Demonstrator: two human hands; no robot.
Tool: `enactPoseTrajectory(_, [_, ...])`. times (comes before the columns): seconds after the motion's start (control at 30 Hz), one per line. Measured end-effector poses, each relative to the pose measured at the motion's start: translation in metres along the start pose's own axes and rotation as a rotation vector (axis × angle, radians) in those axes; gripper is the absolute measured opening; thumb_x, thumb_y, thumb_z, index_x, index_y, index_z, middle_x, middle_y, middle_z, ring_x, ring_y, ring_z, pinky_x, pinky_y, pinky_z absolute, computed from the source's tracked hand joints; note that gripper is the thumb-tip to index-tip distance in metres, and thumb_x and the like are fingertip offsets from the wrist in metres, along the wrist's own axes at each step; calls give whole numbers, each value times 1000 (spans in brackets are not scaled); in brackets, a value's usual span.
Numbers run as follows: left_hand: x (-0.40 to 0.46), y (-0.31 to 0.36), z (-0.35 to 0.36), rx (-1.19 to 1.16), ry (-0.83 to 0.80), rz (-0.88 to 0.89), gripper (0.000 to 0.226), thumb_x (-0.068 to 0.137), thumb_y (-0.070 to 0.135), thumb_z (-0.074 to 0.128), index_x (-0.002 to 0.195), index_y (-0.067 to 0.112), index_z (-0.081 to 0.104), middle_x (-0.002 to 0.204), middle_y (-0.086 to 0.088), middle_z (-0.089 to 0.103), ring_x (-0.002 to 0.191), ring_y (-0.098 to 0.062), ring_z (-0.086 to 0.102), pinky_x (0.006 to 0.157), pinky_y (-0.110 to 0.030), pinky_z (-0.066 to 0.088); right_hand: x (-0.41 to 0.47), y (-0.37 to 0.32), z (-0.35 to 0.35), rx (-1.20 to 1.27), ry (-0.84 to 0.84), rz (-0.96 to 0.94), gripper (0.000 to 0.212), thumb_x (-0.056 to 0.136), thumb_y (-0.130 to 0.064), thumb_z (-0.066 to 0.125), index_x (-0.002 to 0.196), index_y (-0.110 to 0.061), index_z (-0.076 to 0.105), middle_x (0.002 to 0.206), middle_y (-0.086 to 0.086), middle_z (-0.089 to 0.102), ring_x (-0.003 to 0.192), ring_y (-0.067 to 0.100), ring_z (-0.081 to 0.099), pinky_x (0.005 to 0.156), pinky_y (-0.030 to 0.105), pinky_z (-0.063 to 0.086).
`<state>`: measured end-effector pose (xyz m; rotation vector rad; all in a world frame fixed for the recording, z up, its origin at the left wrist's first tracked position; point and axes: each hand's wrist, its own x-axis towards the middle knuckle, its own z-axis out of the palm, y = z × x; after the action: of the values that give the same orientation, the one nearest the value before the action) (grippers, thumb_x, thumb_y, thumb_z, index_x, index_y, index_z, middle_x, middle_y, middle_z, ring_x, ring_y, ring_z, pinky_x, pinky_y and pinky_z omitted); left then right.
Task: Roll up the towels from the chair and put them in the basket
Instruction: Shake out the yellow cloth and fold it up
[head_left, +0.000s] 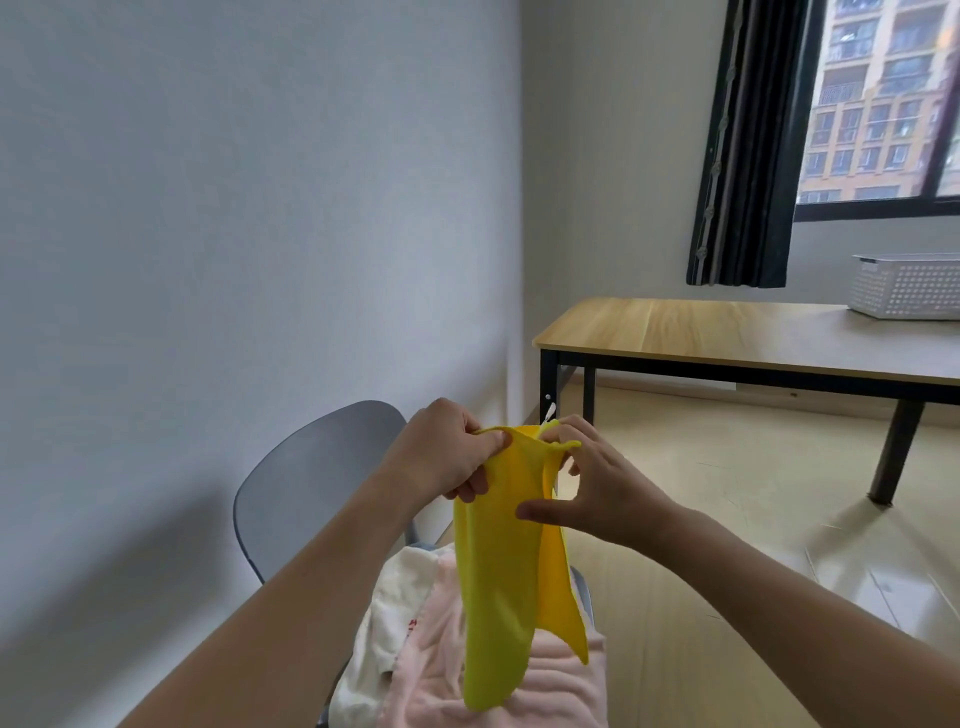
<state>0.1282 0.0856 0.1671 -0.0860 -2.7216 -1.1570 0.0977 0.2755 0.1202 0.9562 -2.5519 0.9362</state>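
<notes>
Pink towel (498, 686) and white towel (395, 597) piled on the grey chair (306, 483), directly below the fingers. Yellow towel (498, 571) hangs from both hands, lower end just above the pink one. Left hand (447, 452) pinches its top edge, fingers curled around the cloth. Right hand (597, 488) pinches the top corner just beside the left fingertips, thumb extended against the fabric lower down. Well beyond the fingers, to the right: white basket (909, 286) on the wooden table (727, 327), under the window (883, 104).

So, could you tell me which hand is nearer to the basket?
Right. The right hand holds the yellow towel on the basket's side; the left hand grips it farther away.
</notes>
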Motion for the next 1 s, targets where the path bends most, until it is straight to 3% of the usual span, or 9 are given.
enactPoseTrajectory(0.07, [0, 0, -1, 24, 17, 6, 38, 92, 39, 59, 67, 10, 65, 54, -5, 69, 48, -18, 65, 49, -26, 49, 1, 0, 3, 44, 67, 5, 57, 69, -62, 64, 110, -24, 52, 105, -15, 45, 90, 6, 52, 71, 11, 45])
enactPoseTrajectory(0.13, [0, 0, -2, 3, 18, 4, 37, 92, 40, 59, 69, 11, 64, 54, -6, 69, 48, -19, 65, 49, -26, 50, 3, 2, 3, 102, 121, 18, 30, 83, -47, 61, 97, -22, 56, 93, -12, 51, 81, 8, 54, 68, 15, 44])
enactPoseTrajectory(0.2, [0, -1, -3, -19, 6, -3, 36, 92, 40, 60, 68, 13, 61, 56, -7, 69, 48, -19, 65, 49, -27, 49, 5, 3, 1, 150, 150, 35, 16, 92, -36, 56, 89, -20, 58, 82, -10, 53, 76, 8, 54, 68, 18, 43])
enactPoseTrajectory(0.33, [-3, -1, -2, -75, -46, 1, 35, 93, 39, 59, 68, 15, 64, 58, -9, 70, 49, -19, 64, 47, -25, 47, 6, 4, -6, 211, 154, 84, 16, 93, -30, 58, 79, -23, 56, 75, -6, 53, 70, 8, 51, 65, 20, 43])
enactPoseTrajectory(0.5, [-5, 5, 2, -122, -149, 34, 37, 98, 36, 52, 78, 8, 68, 58, -6, 69, 48, -17, 63, 50, -26, 50, 6, 5, -5, 208, 72, 160, 30, 82, -46, 67, 100, -23, 59, 95, -9, 56, 87, 12, 58, 72, 22, 51])
enactPoseTrajectory(0.67, [-5, 3, 4, -103, -185, 30, 35, 100, 33, 48, 79, 10, 65, 59, -5, 69, 48, -17, 62, 50, -26, 49, 5, 4, -8, 197, 57, 118, 14, 89, -33, 63, 92, -19, 60, 81, -9, 56, 79, 10, 57, 69, 19, 48])
enactPoseTrajectory(0.77, [-4, -2, 6, -17, -228, 16, 32, 100, 32, 48, 80, 12, 62, 61, -4, 69, 49, -17, 62, 51, -27, 49, 5, 5, -12, 227, 65, 117, 16, 93, -31, 57, 86, -18, 61, 75, -5, 55, 71, 7, 52, 63, 16, 42])
enactPoseTrajectory(0.9, [-5, -20, 11, 195, -370, -120, 27, 98, 32, 45, 101, 9, 59, 72, -6, 70, 51, -18, 62, 55, -31, 53, 5, 13, -22, 281, 89, 164, 28, 94, -18, 54, 70, -4, 60, 63, 1, 48, 59, 7, 45, 58, 20, 39])
enactPoseTrajectory(1.0, [-4, -38, 15, 349, -377, -202, 29, 97, 34, 42, 98, 10, 58, 79, -8, 68, 54, -19, 61, 51, -26, 50, 3, 23, -34, 255, 104, 146, 28, 92, -15, 55, 68, -1, 59, 60, 0, 48, 57, 8, 44, 56, 23, 39])
